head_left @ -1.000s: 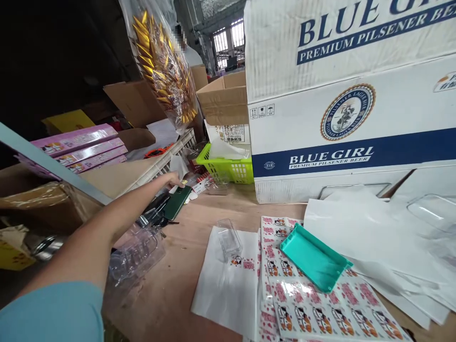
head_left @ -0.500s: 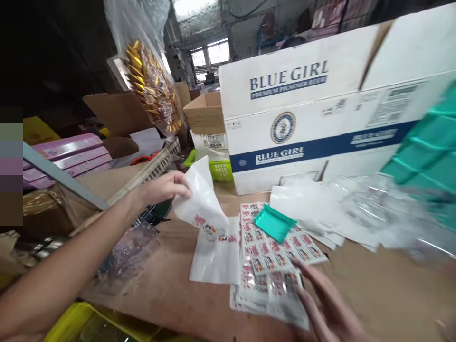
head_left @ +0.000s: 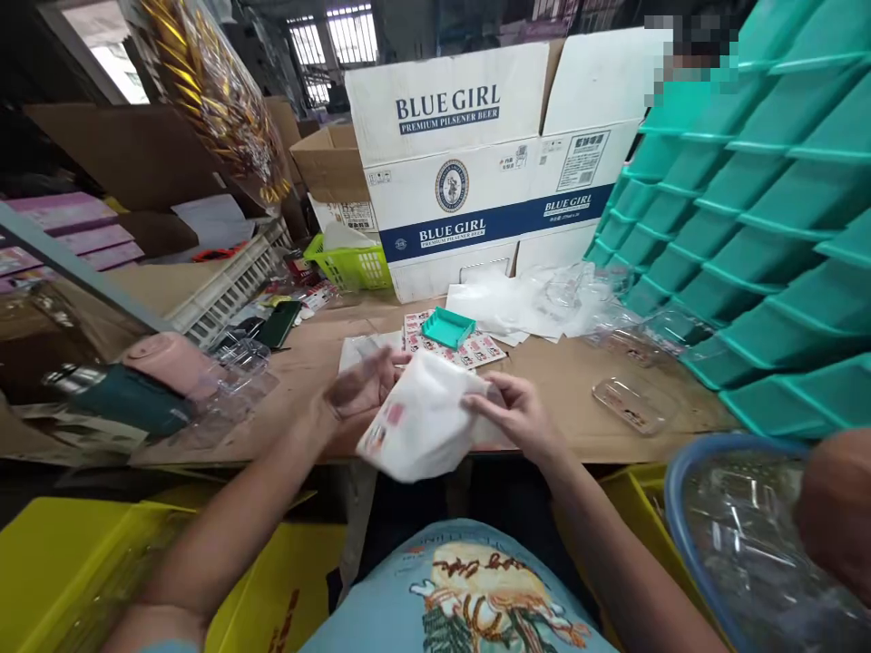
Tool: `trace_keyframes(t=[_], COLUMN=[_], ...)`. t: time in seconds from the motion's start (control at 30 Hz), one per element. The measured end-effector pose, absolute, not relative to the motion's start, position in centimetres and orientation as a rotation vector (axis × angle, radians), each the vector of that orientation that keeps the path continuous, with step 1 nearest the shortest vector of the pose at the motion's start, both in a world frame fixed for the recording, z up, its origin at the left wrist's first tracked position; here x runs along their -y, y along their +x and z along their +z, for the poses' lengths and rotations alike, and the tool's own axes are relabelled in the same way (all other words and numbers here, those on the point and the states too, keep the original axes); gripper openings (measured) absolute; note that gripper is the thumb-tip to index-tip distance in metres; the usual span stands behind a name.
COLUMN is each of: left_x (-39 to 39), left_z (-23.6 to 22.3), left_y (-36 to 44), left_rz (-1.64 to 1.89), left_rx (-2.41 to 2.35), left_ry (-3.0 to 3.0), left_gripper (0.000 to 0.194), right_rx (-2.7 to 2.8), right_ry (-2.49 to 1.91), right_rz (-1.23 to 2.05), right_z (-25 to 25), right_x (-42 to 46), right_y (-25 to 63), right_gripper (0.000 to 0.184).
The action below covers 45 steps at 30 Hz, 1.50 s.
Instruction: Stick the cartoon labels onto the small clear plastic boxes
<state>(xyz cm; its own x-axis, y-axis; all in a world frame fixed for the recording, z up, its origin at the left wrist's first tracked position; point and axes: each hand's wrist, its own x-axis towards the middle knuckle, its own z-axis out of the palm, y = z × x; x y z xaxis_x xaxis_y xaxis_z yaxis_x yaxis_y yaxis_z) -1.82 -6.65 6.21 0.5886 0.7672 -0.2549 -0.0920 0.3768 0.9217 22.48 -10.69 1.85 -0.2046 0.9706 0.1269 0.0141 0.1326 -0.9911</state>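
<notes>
A flask (head_left: 132,399) lies well to the left of the left hand, against a pink container (head_left: 173,363), both likely parked there to leave the table's (head_left: 564,381) front to the hands. Clear packaging (head_left: 231,404) lies next, nearer the left hand, and a dark slab (head_left: 280,324) rests farther off on its far left. A green basket (head_left: 354,266) stands well beyond that hand.

The left hand (head_left: 367,381) is blurred, its fingers loosely spread at the sheet's edge; whether they touch it cannot be told. The white sheet (head_left: 418,431) hangs slackly over the table's front edge, between the hands, its few stickers (head_left: 389,422) toward the left hand. Beyond it, a teal tray (head_left: 447,328) sits on sticker sheets (head_left: 486,352), perhaps serving as a weight. A carton (head_left: 463,195) stands upright behind, well beyond both hands, seemingly as a screen.

The right hand (head_left: 521,413) pinches the sheet's right side between thumb and fingers, apparently bearing its weight. Loose white paper (head_left: 517,313) lies beyond that hand. To its right, a clear shell (head_left: 632,406) lies apart on the table, seemingly within easy reach; farther right rise stacked teal trays (head_left: 762,218), with a blue tub (head_left: 680,462) of clear plastic nearer the body.
</notes>
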Motion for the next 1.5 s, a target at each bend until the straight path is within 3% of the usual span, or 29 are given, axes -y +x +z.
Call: trace_keyframes(t=[0.07, 0.13, 0.23, 0.33, 0.43, 0.6, 0.73, 0.83, 0.9, 1.13, 1.37, 1.5], left_x=[8.8, 11.0, 13.5, 14.5, 14.8, 15.1, 15.7, 16.1, 16.4, 17.7, 19.0, 19.2], left_z=[4.8, 3.5, 2.4, 2.1, 1.8, 1.4, 1.6, 1.2, 0.8, 0.2, -0.6, -0.6], left_y=[-1.5, -0.7, 0.9, 2.0, 2.2, 1.7, 1.2, 1.2, 1.3, 2.1, 1.5, 1.4], left_rz=[0.853, 0.99, 1.091, 1.106, 1.177, 1.09, 0.94, 1.048, 1.111, 1.195, 1.25, 1.256], left_rx=[-0.719, -0.776, -0.926, -0.885, -0.846, -0.882, -0.785, -0.848, -0.909, -0.876, -0.829, -0.827], left_ry=[0.865, 0.81, 0.794, 0.765, 0.669, 0.898, 1.137, 1.043, 0.967, 1.13, 1.401, 1.479], left_gripper=[0.07, 0.059, 0.037, 0.035, 0.031, 0.024, 0.025, 0.025, 0.026, 0.016, 0.015, 0.015], right_rx=[1.203, 1.109, 1.098, 1.078, 1.064, 1.483, 1.778, 1.675, 1.624, 1.975, 1.99, 1.746], right_ry=[-1.097, -1.114, -1.107, -1.119, -1.152, -1.12, -1.045, -1.102, -1.134, -1.032, -0.979, -0.969], right_rz=[1.095, 1.034, 1.215, 1.27, 1.088, 0.616, 0.727, 0.731, 0.66, -0.039, 0.033, 0.486], right_z=[1.0, 0.2, -0.4, -0.7, -1.0, 0.7, 2.4, 2.2, 1.7, 1.8, 1.5, 1.3], right_x=[12.3, 13.7, 15.4, 16.4, 16.5, 15.8, 15.5, 16.1, 16.8, 19.4, 19.6, 19.0], right_y=[22.8, 23.1, 23.3, 23.3, 23.4, 23.2, 22.0, 21.0, 20.7, 19.5, 18.5, 17.8], right_gripper=[0.03, 0.029, 0.034, 0.039, 0.04, 0.073, 0.026, 0.034, 0.029, 0.015, 0.013, 0.013])
